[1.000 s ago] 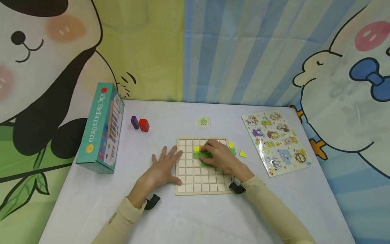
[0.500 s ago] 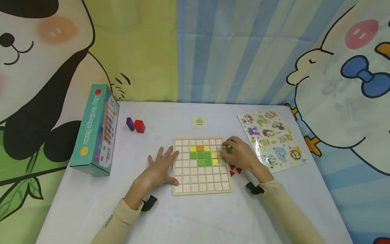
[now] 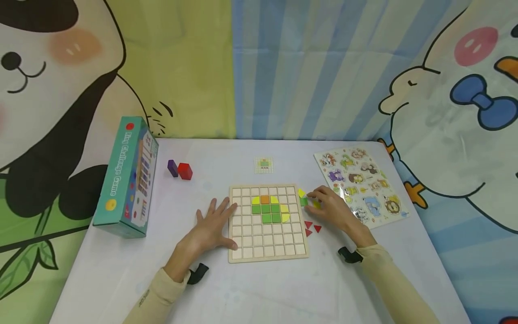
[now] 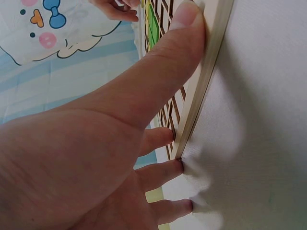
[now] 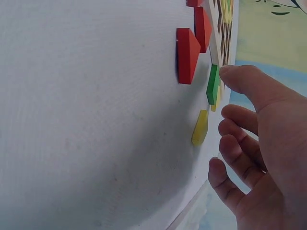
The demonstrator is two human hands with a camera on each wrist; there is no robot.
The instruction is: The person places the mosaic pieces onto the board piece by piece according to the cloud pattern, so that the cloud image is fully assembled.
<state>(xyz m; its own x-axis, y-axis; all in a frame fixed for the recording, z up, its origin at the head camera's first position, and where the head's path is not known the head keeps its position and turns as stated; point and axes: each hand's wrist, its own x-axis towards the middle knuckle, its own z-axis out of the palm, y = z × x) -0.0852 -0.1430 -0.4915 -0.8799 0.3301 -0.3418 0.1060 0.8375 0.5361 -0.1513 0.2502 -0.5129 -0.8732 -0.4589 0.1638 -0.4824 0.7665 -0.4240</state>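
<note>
A wooden grid board [image 3: 243,252] lies mid-table with green, yellow and orange tiles [image 3: 265,208] set in its upper rows. My left hand [image 3: 218,217] lies flat on the cloth, its thumb [image 4: 188,19] pressing the board's left edge [image 4: 199,100]. Just right of the board, my right hand [image 3: 320,200] hovers with relaxed fingers and holds nothing. Its thumb [image 5: 240,79] is right beside a green tile [image 5: 212,85], with a yellow piece [image 5: 200,127] under the fingers. Red triangles [image 3: 312,227] lie nearer me.
A teal game box [image 3: 127,175] stands at the left, with a purple block [image 3: 172,168] and a red block [image 3: 185,171] beside it. A small pattern card [image 3: 264,164] lies behind the board. An animal puzzle sheet [image 3: 360,186] sits at the right.
My right hand left the board and moved right, carrying a green tile that now lies on the cloth beside the board. The left hand stayed put.
</note>
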